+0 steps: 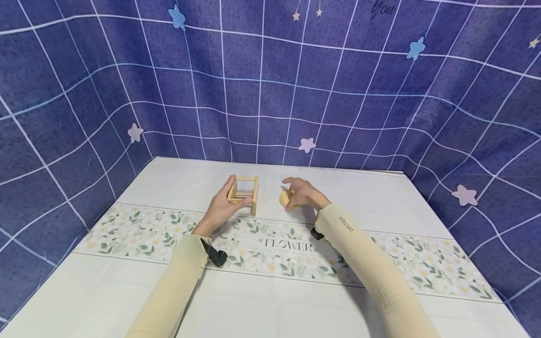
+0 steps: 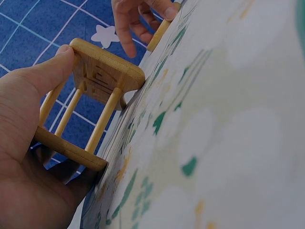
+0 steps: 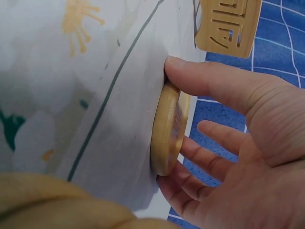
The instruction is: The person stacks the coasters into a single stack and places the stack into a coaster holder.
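Evidently for steadiness, the left hand point(image 1: 221, 208) clamps its fingers across opposite panels of a wooden coaster rack point(image 2: 108, 67), nearer the tabletop's point(image 1: 190, 180) far edge; the right hand's point(image 1: 302, 193) fingers grip a flat-lying round coaster point(image 3: 166, 131), probably by its only graspable part, the rim.

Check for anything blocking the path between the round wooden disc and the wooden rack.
Nothing visible blocks it: only white table shows between the disc at the right hand and the rack in the left hand.
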Motion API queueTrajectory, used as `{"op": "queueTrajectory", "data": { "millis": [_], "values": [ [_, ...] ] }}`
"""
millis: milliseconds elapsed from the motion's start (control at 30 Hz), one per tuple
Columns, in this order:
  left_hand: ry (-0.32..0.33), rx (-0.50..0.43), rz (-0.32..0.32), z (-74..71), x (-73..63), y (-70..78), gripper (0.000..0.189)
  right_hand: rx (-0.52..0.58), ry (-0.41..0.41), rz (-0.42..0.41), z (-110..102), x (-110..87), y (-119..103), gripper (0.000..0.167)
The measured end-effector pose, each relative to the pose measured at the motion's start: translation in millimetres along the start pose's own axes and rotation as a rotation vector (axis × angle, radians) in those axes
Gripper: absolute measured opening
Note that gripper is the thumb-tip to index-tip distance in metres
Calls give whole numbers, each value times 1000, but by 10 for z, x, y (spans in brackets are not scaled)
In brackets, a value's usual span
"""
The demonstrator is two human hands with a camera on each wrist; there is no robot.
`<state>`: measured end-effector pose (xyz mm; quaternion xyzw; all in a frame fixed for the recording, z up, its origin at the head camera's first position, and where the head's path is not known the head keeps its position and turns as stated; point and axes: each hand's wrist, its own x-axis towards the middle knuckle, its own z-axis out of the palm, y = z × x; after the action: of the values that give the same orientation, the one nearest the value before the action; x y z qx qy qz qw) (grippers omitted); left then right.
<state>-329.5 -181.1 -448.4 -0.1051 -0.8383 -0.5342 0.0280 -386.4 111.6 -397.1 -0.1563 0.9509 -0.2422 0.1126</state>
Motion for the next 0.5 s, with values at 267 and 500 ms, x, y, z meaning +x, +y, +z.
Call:
{"op": "queueTrajectory", "data": {
  "millis": [267, 500],
  "values": [
    [-1, 0, -1, 4, 5, -5, 109, 8, -1, -21, 1, -1, 7, 99],
    [1, 2, -1, 7, 12, -7, 110, 69, 11, -45, -15, -28, 3, 91]
  ]
}}
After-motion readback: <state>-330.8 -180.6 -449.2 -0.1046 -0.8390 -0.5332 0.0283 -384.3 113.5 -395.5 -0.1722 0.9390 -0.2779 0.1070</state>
